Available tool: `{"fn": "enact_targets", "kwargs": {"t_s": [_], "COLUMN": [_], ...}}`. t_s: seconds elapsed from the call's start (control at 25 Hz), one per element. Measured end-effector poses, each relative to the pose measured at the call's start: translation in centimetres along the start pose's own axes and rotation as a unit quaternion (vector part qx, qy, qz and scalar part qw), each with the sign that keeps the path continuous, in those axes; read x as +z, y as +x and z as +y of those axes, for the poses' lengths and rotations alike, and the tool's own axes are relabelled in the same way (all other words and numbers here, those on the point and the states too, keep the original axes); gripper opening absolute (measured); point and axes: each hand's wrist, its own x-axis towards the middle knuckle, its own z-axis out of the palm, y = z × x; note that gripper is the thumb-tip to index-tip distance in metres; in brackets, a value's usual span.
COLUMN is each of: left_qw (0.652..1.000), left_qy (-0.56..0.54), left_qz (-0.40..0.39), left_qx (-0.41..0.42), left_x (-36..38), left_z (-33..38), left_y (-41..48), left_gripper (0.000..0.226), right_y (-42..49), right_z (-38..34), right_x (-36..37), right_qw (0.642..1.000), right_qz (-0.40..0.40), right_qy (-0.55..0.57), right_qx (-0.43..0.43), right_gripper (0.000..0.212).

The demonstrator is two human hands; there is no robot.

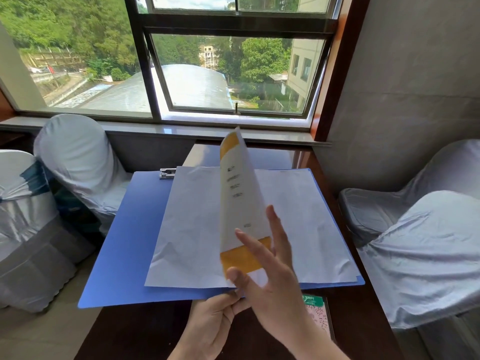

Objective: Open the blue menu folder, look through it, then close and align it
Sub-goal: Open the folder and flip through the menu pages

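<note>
The blue menu folder (124, 245) lies open on a dark wooden table (285, 154), its left cover hanging over the table's left edge. White sheets lie flat on both halves. One page with yellow bands (235, 198) stands upright in the middle. My right hand (270, 271) holds that page by its lower edge, thumb in front and fingers spread behind it. My left hand (215, 315) pinches the folder's near edge at the spine. A metal clip (167, 173) sits at the folder's far edge.
White-covered chairs stand left (75, 162) and right (426, 245) of the narrow table. A small card with green and pink print (318, 315) lies on the table near my right wrist. A window and stone sill (181, 131) run along the far side.
</note>
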Motion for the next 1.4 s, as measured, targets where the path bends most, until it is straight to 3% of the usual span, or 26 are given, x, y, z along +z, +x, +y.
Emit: {"fn": "enact_targets", "kwargs": {"t_s": [0.12, 0.24, 0.36, 0.48, 0.56, 0.68, 0.8, 1.08, 1.16, 1.4], "left_qw": [0.996, 0.999, 1.0, 1.0, 1.0, 0.999, 1.0, 0.999, 0.999, 1.0], "left_qy": [0.081, 0.02, 0.025, 0.0, 0.015, 0.033, 0.019, 0.014, 0.006, -0.007], "left_qz": [-0.006, 0.02, -0.001, -0.008, -0.014, -0.014, -0.013, -0.005, -0.005, -0.004], "left_qx": [-0.041, -0.016, -0.001, -0.005, -0.011, 0.009, 0.021, 0.033, 0.034, 0.023], "left_x": [0.2, 0.3, 0.2, -0.3, -0.3, -0.7, -0.9, -0.2, 0.1, 0.6], "left_z": [-0.2, -0.3, -0.1, -0.1, 0.0, 0.1, 0.7, 1.5, 1.5, 1.0], "left_y": [-0.8, -1.1, -0.9, -0.7, -0.6, 0.0, 0.7, 2.5, 2.8, 3.0], "left_gripper": [0.049, 0.073, 0.045, 0.046, 0.04, 0.05, 0.059, 0.045, 0.044, 0.05], "right_y": [-0.1, 0.3, 0.5, 0.7, 0.6, 0.4, 0.3, 0.3, 0.2, 0.9], "right_z": [-1.3, -2.0, -1.6, -1.1, -0.7, 0.3, 2.7, 6.1, 6.2, 6.6], "right_x": [2.1, 3.3, 3.7, 3.7, 3.6, 1.8, -1.4, -6.1, -5.8, -4.9], "right_qw": [0.996, 0.983, 0.964, 0.968, 0.971, 0.983, 0.982, 0.899, 0.889, 0.92], "right_qz": [-0.005, -0.023, -0.057, -0.174, -0.2, -0.136, -0.084, -0.053, -0.065, -0.106], "right_qy": [0.082, 0.181, 0.25, 0.145, 0.069, 0.024, -0.13, -0.408, -0.421, -0.302], "right_qx": [-0.036, 0.017, 0.066, 0.109, 0.11, 0.121, 0.109, 0.153, 0.168, 0.228], "right_gripper": [0.065, 0.067, 0.057, 0.052, 0.051, 0.054, 0.066, 0.087, 0.092, 0.098]}}
